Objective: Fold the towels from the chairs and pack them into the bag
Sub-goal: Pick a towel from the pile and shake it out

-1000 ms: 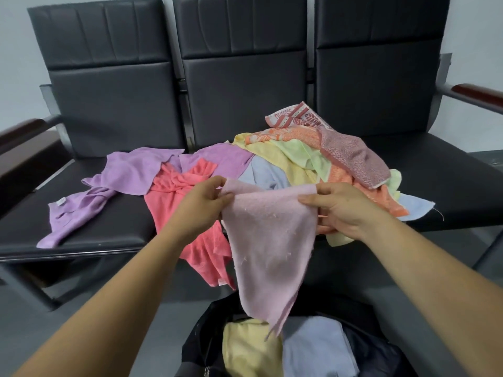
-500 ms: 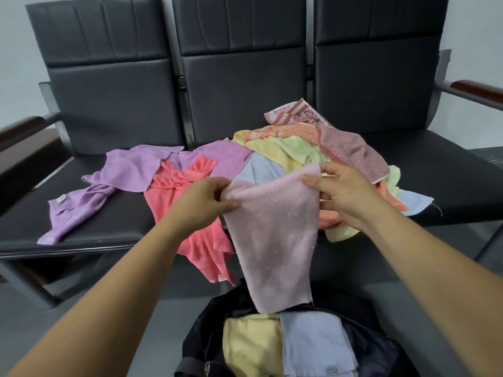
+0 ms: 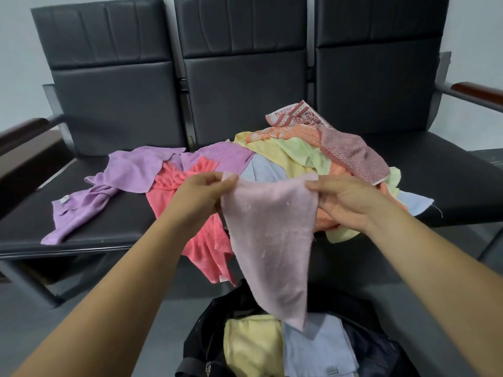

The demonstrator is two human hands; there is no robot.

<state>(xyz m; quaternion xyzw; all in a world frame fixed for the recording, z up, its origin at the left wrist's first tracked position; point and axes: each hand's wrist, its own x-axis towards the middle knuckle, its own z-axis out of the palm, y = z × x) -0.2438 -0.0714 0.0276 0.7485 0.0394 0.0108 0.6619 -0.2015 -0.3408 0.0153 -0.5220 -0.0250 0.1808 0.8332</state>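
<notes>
A pale pink towel [image 3: 272, 240] hangs in front of the chairs, held up by its two top corners. My left hand [image 3: 198, 197] pinches the left corner and my right hand [image 3: 345, 200] pinches the right corner. Its lower tip dangles over the open black bag [image 3: 381, 352] on the floor. Inside the bag lie a folded yellow towel [image 3: 253, 346] and a folded light blue towel [image 3: 318, 349]. A heap of loose towels [image 3: 299, 151] in yellow, green, orange and patterned red covers the middle seat. A coral towel [image 3: 201, 240] droops over the seat's front edge.
Three joined black chairs [image 3: 245, 85] stand against a pale wall. Purple towels [image 3: 125, 178] sprawl across the left seat. Wooden armrests [image 3: 479, 91] stick out at both ends. The right seat [image 3: 435, 164] is mostly bare. Grey floor lies around the bag.
My hands have drawn the top edge wider between them and turned the pink towel. Its bottom now tapers to a point over the blue towel instead of hanging square.
</notes>
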